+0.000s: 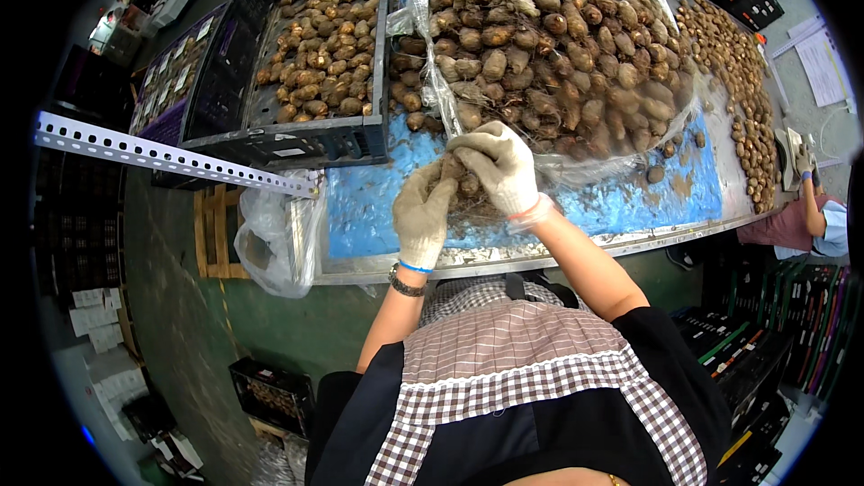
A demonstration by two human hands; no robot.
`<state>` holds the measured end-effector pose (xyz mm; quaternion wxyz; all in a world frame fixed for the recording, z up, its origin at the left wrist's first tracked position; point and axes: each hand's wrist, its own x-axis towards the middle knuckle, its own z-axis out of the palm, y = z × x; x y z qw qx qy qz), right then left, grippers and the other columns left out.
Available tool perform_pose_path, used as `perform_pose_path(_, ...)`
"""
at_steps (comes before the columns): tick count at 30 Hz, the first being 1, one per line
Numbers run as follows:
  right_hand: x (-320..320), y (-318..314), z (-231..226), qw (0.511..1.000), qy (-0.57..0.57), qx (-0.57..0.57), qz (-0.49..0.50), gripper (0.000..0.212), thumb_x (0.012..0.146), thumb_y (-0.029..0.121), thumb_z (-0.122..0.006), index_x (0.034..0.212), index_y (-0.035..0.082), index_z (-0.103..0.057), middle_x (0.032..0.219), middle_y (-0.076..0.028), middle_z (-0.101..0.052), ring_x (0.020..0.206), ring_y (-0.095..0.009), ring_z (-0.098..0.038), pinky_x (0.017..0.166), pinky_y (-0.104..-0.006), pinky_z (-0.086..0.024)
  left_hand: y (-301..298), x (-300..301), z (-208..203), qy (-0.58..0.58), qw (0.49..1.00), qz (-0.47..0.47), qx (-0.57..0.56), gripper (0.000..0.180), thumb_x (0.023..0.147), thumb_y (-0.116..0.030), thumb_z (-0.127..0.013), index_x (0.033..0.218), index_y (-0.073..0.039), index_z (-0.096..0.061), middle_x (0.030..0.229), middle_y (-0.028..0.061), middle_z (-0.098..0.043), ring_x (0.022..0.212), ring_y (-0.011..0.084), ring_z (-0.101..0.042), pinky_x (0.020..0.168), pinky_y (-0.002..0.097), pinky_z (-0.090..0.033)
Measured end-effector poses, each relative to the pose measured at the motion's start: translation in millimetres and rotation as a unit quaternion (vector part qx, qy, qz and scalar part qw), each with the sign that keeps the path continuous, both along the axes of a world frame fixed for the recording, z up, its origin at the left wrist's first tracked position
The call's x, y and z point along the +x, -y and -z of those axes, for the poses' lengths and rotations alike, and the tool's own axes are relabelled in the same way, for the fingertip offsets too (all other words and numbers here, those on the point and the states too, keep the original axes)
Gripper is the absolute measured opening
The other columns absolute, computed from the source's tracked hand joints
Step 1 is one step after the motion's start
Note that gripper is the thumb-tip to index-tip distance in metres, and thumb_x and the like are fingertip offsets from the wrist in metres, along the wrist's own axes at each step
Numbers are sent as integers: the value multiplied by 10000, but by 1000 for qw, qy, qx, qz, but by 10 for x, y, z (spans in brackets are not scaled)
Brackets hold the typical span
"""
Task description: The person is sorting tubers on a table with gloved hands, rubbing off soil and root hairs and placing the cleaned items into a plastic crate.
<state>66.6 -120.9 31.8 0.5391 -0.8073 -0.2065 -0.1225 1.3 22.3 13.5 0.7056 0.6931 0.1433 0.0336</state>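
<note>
Both hands wear pale, soiled work gloves and meet over the near edge of a table. My left hand (pixel 423 213) is closed around a small brown, hairy taro corm (pixel 467 184). From the other side my right hand (pixel 500 168) pinches at the same corm, thumb and fingers pressed together; much of it is hidden by the gloves. Just beyond lies a large heap of rough taro corms (pixel 549 54) on clear plastic sheeting (pixel 438 81). To the left stands a black crate (pixel 297 146) partly filled with cleaner-looking corms (pixel 333 54).
A dirt-strewn blue sheet (pixel 355 207) covers the tabletop. A perforated metal bar (pixel 180 155) juts in from the left, above a hanging clear plastic bag (pixel 270 247). More corms (pixel 751 117) spread along the right side, where another gloved person (pixel 792 216) works.
</note>
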Motion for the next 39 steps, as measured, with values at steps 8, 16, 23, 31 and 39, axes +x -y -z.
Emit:
perform_pose_path(8, -259, -43, 318, 999, -49, 22, -10, 71, 818, 95, -705, 862, 58, -746, 782, -100, -679, 775, -259, -665, 725, -358, -544, -270, 160, 223, 30, 986, -46, -159, 364, 971, -127, -625, 1253, 98, -575, 1031, 105, -691, 868, 139, -646, 776, 270, -525)
perform_pose_path(16, -79, -203, -188, 992, -9, -128, 6, 287, 847, 312, -728, 962, 53, -683, 856, -170, -650, 793, -344, -660, 696, -416, -528, -136, 46, 101, 93, 990, -36, -96, 387, 969, -95, -626, 1293, 103, -549, 1183, 132, -656, 1054, 169, -624, 924, 299, -507)
perform_pose_path(23, -54, -172, -23, 965, 135, -209, -82, 124, 856, 155, -661, 799, 47, -640, 684, -146, -582, 651, -355, -606, 616, -446, -498, -233, 151, 157, 103, 987, -39, -120, 347, 975, -105, -618, 1272, 70, -579, 1110, 111, -677, 916, 129, -639, 814, 272, -528)
perform_pose_path(31, -63, -141, -279, 976, 0, -217, 15, 277, 840, 304, -734, 917, 45, -674, 869, -179, -658, 782, -333, -676, 669, -397, -535, -244, 147, 115, 105, 994, -42, 1, 345, 984, -181, -630, 1235, 55, -615, 1052, 121, -709, 865, 155, -665, 771, 280, -526)
perform_pose_path(39, 12, -134, 35, 962, 131, -229, -71, 185, 862, 209, -672, 774, 50, -635, 695, -136, -604, 664, -321, -640, 626, -416, -512, -279, 179, 62, 54, 985, -30, -164, 348, 989, -146, -604, 1250, 83, -585, 959, 102, -685, 760, 122, -635, 668, 263, -530)
